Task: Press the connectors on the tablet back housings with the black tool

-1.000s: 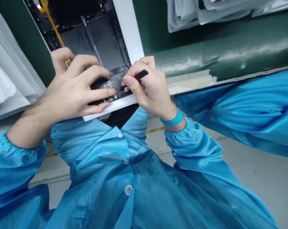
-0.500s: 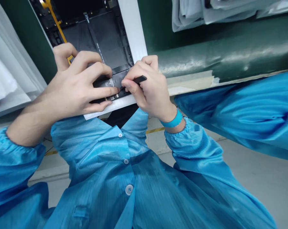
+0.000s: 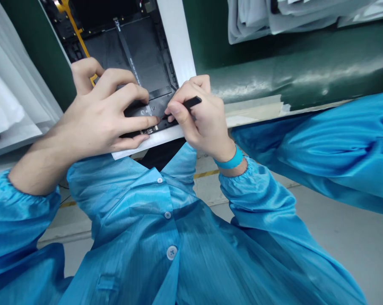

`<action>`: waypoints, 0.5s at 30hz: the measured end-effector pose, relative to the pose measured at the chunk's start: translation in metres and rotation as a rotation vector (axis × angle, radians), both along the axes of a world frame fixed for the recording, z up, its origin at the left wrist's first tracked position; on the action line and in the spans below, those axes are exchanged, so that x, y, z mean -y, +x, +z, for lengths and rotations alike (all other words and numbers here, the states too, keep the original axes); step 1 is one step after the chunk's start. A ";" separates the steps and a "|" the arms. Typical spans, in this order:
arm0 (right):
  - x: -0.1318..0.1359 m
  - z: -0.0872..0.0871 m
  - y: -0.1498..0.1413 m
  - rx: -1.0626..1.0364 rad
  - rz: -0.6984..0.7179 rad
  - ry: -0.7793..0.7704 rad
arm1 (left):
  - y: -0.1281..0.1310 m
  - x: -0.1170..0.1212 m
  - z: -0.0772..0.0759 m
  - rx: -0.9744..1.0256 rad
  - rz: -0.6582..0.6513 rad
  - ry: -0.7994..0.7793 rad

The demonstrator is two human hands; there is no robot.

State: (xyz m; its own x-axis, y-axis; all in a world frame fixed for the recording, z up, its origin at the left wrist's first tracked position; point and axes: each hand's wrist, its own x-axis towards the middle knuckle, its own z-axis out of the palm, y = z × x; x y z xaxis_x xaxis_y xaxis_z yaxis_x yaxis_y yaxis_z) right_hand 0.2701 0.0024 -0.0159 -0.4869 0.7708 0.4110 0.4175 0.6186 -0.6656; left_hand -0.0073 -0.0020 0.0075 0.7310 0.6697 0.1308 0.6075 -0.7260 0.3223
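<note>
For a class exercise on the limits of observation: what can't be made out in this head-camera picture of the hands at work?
In the head view:
- The working tip of the black pry tool is hidden by the right hand's fingers.
- The lower end of the yellow flex cable is hidden behind the left hand.
- The far end of the device is cut off by the top edge.
- The printing on the black film and small circuit board is too small to read.

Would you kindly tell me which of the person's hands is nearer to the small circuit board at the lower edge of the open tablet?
The left hand is nearer: its fingertip lies just beside the small circuit board. The right hand, gripping a black pry tool, sits farther to the board's right.
</note>
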 end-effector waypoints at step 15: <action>0.000 0.005 0.003 -0.110 -0.030 -0.018 | -0.001 0.003 0.000 -0.017 -0.032 0.014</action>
